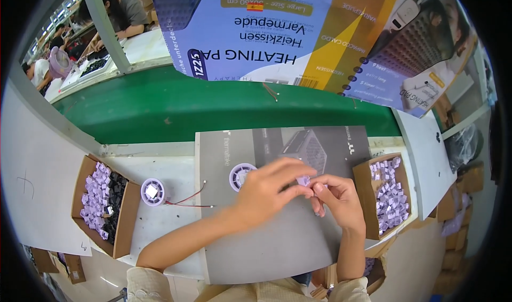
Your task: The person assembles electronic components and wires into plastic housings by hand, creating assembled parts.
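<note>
Above a grey printed sheet (240, 248), my two hands meet with their fingertips close together. Between them shows a small lilac plastic part (303, 180); the fingers cover much of it. My left hand (269, 189) is closed in a pinch on its left side, and my right hand (337, 196) pinches from the right. Partly behind my left hand lies a round lilac ring-shaped housing (235, 175). Farther left, a similar round housing (152, 191) with a white square centre has thin red and dark wires (186, 202) running from it.
A cardboard box (126, 222) of lilac and black parts stands at left, another box (364, 187) of lilac parts at right. Beyond the worktop runs a green belt (213, 107). A large printed carton sheet (320, 41) hangs over it. Other people work at the far left.
</note>
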Action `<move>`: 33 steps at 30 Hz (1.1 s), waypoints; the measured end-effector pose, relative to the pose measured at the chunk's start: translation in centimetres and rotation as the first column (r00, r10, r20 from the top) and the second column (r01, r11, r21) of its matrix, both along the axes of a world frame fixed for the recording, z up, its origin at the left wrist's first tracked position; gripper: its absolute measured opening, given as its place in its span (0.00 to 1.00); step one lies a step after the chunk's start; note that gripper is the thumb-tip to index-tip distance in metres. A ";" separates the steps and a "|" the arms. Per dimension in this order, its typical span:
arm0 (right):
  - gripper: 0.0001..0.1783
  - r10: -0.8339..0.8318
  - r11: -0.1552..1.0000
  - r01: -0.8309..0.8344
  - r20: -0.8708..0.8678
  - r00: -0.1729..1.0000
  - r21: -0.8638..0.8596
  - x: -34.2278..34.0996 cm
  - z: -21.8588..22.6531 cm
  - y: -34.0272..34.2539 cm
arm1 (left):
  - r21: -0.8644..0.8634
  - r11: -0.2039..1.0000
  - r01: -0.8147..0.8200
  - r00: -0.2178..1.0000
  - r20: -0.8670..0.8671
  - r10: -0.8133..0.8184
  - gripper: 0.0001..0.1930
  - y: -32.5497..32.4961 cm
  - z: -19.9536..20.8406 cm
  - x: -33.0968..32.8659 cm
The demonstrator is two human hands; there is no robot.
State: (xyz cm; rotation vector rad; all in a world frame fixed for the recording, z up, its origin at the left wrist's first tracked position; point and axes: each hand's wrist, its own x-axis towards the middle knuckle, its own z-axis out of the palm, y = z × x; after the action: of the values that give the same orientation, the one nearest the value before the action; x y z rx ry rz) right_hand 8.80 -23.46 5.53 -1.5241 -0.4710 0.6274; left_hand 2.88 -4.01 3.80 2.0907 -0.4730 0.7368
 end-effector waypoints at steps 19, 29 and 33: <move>0.15 -0.268 0.955 0.294 0.348 0.898 -0.024 0.9 -1.6 1.0 | -0.483 0.837 0.258 0.954 -0.011 -0.300 0.18 1.0 2.3 -0.9; 0.11 -0.105 0.926 0.319 0.672 0.733 -0.203 0.3 -1.4 1.2 | 0.240 0.899 -0.367 0.928 0.166 0.334 0.09 6.3 9.1 -14.3; 0.11 -0.058 0.931 0.289 0.691 0.720 -0.223 0.6 -2.5 0.9 | 0.189 0.556 -0.809 0.585 0.177 0.791 0.07 12.1 9.8 -20.8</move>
State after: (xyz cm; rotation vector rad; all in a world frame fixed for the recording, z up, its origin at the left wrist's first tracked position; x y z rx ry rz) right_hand 9.36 -22.55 3.07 -2.0803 -0.7907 -0.0483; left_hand -17.92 8.07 13.55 2.5162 0.4671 1.3322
